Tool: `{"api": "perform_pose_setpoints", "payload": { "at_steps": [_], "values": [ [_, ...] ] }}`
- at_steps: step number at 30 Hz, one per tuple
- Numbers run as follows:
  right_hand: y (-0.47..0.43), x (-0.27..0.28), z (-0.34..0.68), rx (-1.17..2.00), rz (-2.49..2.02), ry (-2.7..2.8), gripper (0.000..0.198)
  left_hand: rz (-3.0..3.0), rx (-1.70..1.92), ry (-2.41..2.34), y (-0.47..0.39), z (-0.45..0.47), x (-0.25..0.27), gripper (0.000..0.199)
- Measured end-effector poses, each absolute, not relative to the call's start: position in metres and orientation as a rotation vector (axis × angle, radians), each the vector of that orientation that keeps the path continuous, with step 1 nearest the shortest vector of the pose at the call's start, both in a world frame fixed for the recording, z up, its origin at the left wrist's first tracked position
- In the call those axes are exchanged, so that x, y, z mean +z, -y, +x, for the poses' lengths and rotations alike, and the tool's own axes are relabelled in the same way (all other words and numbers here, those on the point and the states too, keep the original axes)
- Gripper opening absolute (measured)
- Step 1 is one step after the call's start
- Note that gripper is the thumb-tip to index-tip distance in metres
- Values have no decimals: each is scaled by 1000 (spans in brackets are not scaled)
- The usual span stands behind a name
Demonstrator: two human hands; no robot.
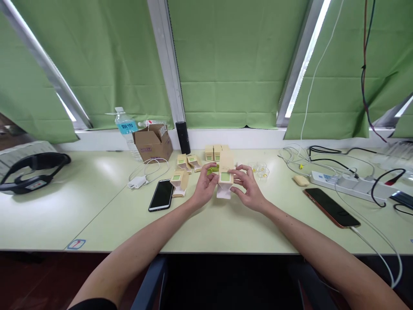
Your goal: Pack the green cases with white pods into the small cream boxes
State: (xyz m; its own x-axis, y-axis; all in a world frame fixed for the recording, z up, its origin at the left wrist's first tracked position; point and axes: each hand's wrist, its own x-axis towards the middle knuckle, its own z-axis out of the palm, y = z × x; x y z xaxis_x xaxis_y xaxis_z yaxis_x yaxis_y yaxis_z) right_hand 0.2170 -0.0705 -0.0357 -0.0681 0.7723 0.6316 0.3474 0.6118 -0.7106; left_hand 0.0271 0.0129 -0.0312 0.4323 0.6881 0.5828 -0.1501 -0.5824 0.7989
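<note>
In the head view, a small tan cardboard box (pixel 225 177) with a green square on its face is between my hands, its white lower flap (pixel 223 192) hanging open. My right hand (pixel 248 189) grips the box's right side with thumb and fingers. My left hand (pixel 205 184) is curled at its left side, thumb close against it; the exact contact is hard to see. Behind my left fingertips lie yellow-green pieces (pixel 213 168). Similar boxes stand near: an open one (pixel 180 182) left of my left hand, more behind it (pixel 194 162), and closed ones (pixel 209 153) at the back.
A black phone (pixel 161 195) lies left, another phone (pixel 331 207) right, beside a power strip (pixel 348 185) with cables. Clear plastic pieces (pixel 261 170) sit right of the boxes. Behind are a brown carton (pixel 153 146), a bottle (pixel 127 129) and a black cylinder (pixel 183 137).
</note>
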Motion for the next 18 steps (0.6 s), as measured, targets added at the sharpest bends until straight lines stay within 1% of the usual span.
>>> {"api": "perform_pose_setpoints", "payload": {
  "at_steps": [4,9,18],
  "values": [
    [69,-35,219,502,-954,1612,42,1928,1185,-374,-12,20,-31,40],
    [68,-35,220,511,-943,1584,41,1943,1154,-299,-13,19,-35,48],
    [68,-38,217,529,-901,1592,44,1970,1325,-245,-20,27,-44,33]
  ]
}}
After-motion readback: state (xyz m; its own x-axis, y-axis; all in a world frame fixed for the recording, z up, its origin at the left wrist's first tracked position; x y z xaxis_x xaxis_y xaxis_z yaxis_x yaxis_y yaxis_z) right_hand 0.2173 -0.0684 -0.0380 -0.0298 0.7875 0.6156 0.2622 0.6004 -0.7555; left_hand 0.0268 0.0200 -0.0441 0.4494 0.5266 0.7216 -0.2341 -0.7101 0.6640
